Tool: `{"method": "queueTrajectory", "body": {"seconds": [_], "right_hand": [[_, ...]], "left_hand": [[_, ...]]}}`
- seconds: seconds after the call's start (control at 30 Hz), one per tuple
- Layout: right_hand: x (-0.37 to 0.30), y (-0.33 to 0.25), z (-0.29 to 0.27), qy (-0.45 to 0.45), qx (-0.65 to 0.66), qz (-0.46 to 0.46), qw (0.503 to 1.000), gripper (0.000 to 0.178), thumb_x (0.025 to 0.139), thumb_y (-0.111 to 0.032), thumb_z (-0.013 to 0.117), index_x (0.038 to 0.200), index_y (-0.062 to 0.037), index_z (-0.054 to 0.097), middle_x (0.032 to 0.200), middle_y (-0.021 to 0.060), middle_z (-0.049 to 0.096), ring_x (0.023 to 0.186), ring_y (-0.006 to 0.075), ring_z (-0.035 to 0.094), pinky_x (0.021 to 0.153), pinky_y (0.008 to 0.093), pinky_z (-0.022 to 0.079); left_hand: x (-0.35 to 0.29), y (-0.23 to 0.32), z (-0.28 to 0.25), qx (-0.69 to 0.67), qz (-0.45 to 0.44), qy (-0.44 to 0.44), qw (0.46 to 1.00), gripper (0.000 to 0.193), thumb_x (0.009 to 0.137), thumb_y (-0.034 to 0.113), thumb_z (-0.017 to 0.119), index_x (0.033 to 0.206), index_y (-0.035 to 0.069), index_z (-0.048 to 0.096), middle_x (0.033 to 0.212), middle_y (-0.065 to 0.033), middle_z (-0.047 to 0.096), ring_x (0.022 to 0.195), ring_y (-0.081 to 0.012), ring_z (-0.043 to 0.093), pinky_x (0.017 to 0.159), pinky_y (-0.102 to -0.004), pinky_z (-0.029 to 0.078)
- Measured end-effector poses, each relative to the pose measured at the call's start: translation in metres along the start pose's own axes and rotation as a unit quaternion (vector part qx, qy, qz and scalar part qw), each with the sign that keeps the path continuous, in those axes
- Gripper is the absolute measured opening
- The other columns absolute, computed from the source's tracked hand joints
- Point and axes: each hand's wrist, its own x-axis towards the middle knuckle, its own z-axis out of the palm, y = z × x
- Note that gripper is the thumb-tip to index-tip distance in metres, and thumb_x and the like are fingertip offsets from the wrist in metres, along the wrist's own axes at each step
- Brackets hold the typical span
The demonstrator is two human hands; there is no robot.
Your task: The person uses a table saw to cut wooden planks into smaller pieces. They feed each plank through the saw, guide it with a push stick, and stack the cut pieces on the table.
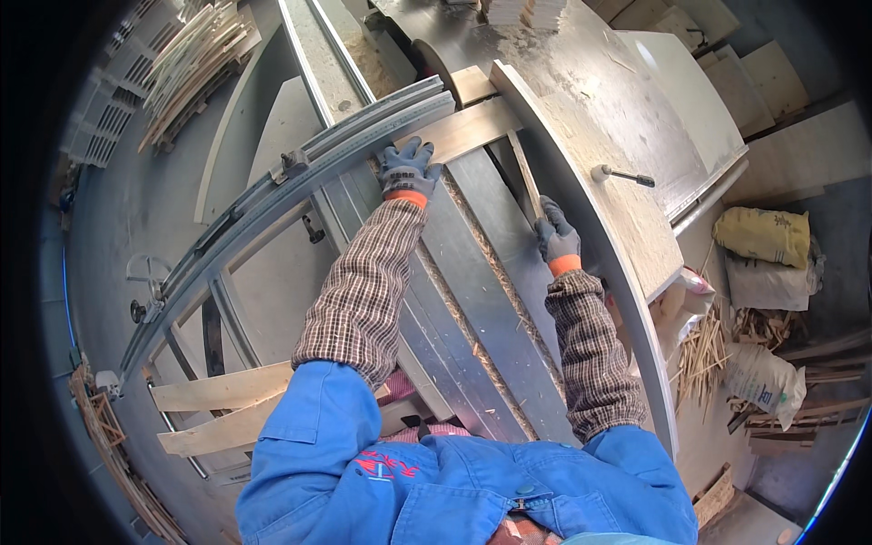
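left of the fence (595,218), we'd best press the board (477,129) flat with our left hand (409,173) spread, and steady the narrow stick (525,173) pinched in our right hand (558,233).

The jacket (536,463) is a proper bright blue with red embroidery (371,467), and the sleeve covers (359,282) are a brown-and-cream check. Hands-wise, the left hand (411,168) and right hand (558,236) are both in grey gloves (413,178) with loud orange cuffs (565,264). Board (463,136) and thin strip (527,173) are pale tan, surface (486,309) is silvery grey, and one sack (763,234) is mustard yellow.
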Motion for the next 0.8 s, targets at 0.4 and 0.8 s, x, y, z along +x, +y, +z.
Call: {"method": "queueTrajectory", "body": {"seconds": [0.4, 0.8], "right_hand": [[0.012, -0.006, 0.005, -0.021, 0.004, 0.033, 0.999, 0.047, 0.089, -0.012, 0.064, 0.135, -0.0087, 0.063, 0.124, 0.0004, 0.065, 0.099, 0.0075, 0.058, 0.084, 0.0221, 0.045], [0.021, -0.014, 0.011, -0.033, -0.006, 0.040, 0.999, 0.045, 0.089, -0.011, 0.066, 0.134, -0.0080, 0.063, 0.133, -0.0008, 0.064, 0.107, 0.0075, 0.060, 0.088, 0.0220, 0.048]], "left_hand": [[0.011, -0.005, 0.006, -0.028, -0.014, -0.008, 0.999, 0.053, 0.088, 0.044, 0.069, 0.136, 0.023, 0.062, 0.149, -0.0041, 0.052, 0.132, -0.0338, 0.043, 0.116, -0.0367, 0.036], [0.016, -0.009, 0.007, -0.027, -0.018, 0.008, 0.999, 0.052, 0.088, 0.042, 0.069, 0.136, 0.023, 0.062, 0.149, -0.0048, 0.051, 0.132, -0.0355, 0.043, 0.115, -0.0387, 0.038]]}}
